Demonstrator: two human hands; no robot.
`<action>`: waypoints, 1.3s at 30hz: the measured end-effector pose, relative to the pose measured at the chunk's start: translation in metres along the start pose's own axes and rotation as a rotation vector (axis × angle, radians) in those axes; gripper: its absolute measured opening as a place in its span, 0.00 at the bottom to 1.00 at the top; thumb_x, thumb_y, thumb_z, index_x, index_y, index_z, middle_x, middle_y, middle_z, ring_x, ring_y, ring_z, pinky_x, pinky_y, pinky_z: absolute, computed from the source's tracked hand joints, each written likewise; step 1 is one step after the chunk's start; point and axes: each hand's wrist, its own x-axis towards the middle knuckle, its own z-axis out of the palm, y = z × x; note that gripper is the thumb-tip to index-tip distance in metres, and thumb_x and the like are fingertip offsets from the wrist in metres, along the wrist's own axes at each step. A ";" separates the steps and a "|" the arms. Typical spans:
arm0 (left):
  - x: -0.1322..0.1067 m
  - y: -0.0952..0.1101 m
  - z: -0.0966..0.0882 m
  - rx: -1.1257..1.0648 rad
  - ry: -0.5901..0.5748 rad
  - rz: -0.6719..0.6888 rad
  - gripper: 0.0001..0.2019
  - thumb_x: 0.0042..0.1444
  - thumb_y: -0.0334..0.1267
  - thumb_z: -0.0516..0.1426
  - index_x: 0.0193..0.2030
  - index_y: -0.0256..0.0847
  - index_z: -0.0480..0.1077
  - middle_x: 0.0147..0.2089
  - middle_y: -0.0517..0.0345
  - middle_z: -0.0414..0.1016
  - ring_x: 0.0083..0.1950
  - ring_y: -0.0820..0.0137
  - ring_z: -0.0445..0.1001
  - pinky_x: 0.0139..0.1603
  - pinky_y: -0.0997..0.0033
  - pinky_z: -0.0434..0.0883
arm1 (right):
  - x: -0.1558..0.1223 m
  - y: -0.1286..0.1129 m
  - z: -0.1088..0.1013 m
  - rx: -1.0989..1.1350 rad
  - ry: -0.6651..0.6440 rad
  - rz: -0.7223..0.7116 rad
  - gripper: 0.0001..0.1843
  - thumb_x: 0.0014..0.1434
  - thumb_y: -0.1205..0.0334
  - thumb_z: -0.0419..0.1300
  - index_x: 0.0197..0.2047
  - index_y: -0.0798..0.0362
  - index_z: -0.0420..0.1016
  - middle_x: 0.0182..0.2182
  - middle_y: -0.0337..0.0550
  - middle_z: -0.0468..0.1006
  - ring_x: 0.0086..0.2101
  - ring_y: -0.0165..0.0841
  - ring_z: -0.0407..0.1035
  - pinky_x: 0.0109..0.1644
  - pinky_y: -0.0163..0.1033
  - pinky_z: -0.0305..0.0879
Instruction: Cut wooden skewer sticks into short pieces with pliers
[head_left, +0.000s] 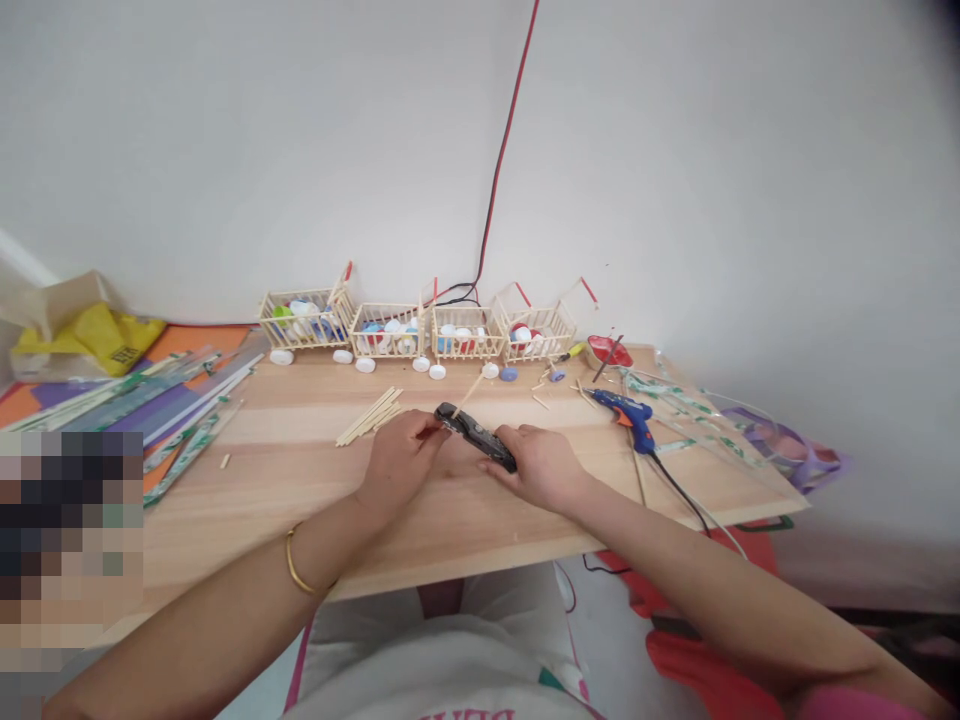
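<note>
My right hand (546,468) is closed around one end of a black and grey hand tool (480,440), which looks like pliers or a cutter. At the tool's far end, a thin wooden stick (469,394) slants up and to the right. The fingers of my left hand (401,455) are pinched together beside that end, seemingly on the stick's lower part, which is hidden. Just behind my left hand lies a small pile of wooden sticks (371,415). Short cut stick pieces (541,402) are scattered to the right of the tool.
Stick-built carts (390,345) filled with bottle caps line the wall. A blue glue gun (626,412) lies at right, its cord trailing over the table edge. Plastic-wrapped strips (180,400) and a yellow bag (105,338) are at left. A red container (609,350) stands behind the glue gun.
</note>
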 end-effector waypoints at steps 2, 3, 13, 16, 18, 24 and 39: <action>0.001 -0.001 0.001 -0.011 -0.017 -0.043 0.09 0.54 0.40 0.53 0.34 0.41 0.73 0.35 0.57 0.77 0.38 0.66 0.72 0.40 0.69 0.64 | 0.003 0.000 -0.001 -0.023 -0.061 -0.004 0.22 0.60 0.44 0.48 0.41 0.54 0.67 0.32 0.48 0.77 0.33 0.37 0.71 0.32 0.35 0.54; 0.001 -0.001 0.001 -0.017 -0.027 -0.061 0.09 0.53 0.40 0.54 0.34 0.41 0.73 0.35 0.58 0.77 0.38 0.66 0.72 0.40 0.69 0.65 | 0.004 0.001 -0.001 -0.020 -0.090 -0.011 0.22 0.60 0.44 0.47 0.42 0.54 0.67 0.32 0.48 0.77 0.33 0.37 0.72 0.32 0.35 0.55; 0.009 -0.012 0.009 0.094 -0.197 -0.133 0.10 0.53 0.39 0.52 0.32 0.40 0.73 0.31 0.56 0.76 0.34 0.67 0.72 0.33 0.71 0.63 | 0.013 0.004 0.006 0.169 -0.219 -0.054 0.18 0.60 0.49 0.49 0.37 0.54 0.71 0.33 0.46 0.78 0.32 0.34 0.71 0.32 0.32 0.56; 0.011 -0.013 0.010 0.138 -0.197 -0.131 0.09 0.53 0.39 0.53 0.32 0.40 0.73 0.31 0.56 0.76 0.34 0.67 0.71 0.34 0.72 0.62 | 0.014 0.003 0.004 0.215 -0.250 -0.023 0.19 0.61 0.50 0.48 0.35 0.56 0.72 0.31 0.47 0.78 0.30 0.33 0.70 0.31 0.32 0.56; 0.011 -0.013 0.010 0.149 -0.200 -0.124 0.10 0.54 0.40 0.53 0.32 0.40 0.73 0.31 0.56 0.76 0.34 0.67 0.71 0.34 0.72 0.62 | 0.015 0.002 0.002 0.257 -0.271 -0.011 0.19 0.60 0.50 0.49 0.34 0.56 0.72 0.30 0.47 0.77 0.29 0.33 0.69 0.31 0.32 0.56; 0.011 -0.013 0.011 0.180 -0.224 -0.108 0.11 0.55 0.41 0.52 0.31 0.40 0.73 0.30 0.56 0.75 0.33 0.68 0.70 0.34 0.72 0.61 | 0.014 -0.001 -0.004 0.388 -0.325 0.004 0.19 0.60 0.51 0.49 0.33 0.56 0.73 0.26 0.43 0.76 0.27 0.31 0.67 0.30 0.31 0.56; 0.014 -0.015 0.012 0.260 -0.251 -0.035 0.11 0.56 0.41 0.51 0.28 0.40 0.70 0.30 0.56 0.75 0.32 0.68 0.70 0.31 0.73 0.59 | 0.013 -0.004 -0.004 0.491 -0.371 0.085 0.20 0.58 0.47 0.51 0.27 0.55 0.69 0.19 0.38 0.68 0.22 0.27 0.62 0.25 0.29 0.55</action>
